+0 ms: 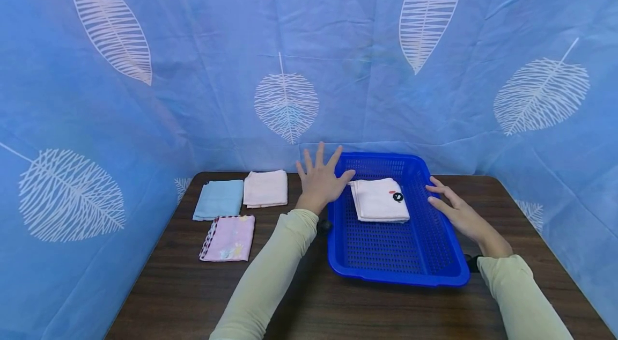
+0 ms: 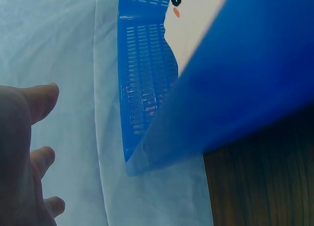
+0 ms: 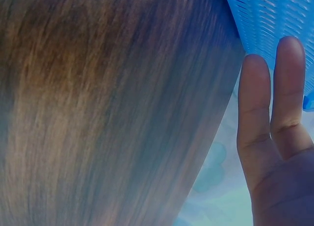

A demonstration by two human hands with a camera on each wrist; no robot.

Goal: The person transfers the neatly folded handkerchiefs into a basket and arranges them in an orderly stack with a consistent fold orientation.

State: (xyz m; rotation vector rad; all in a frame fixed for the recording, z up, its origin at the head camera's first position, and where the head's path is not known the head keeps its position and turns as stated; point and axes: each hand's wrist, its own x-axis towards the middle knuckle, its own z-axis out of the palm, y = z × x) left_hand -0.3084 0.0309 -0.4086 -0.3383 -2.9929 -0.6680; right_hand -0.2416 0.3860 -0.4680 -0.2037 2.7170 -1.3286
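A blue plastic basket (image 1: 386, 276) with slotted walls sits on the right half of the table. Inside it, toward the back, lies a folded white cloth (image 1: 379, 203) with a small black-and-red face motif. My left hand (image 1: 321, 184) is spread wide by the basket's left rim, its thumb reaching toward the rim; contact is unclear. At the right rim is my right hand (image 1: 461, 216), fingers extended beside the wall. The right wrist view shows two straight fingers (image 3: 255, 103) close to the slotted side. Neither hand holds anything.
Left on the dark wooden table (image 1: 183, 297) lie a folded light-blue cloth (image 1: 219, 200), a folded pale-pink cloth (image 1: 265, 189) and a pink cloth with a checked edge (image 1: 229, 238). A blue leaf-patterned curtain (image 1: 217, 88) hangs right behind the table.
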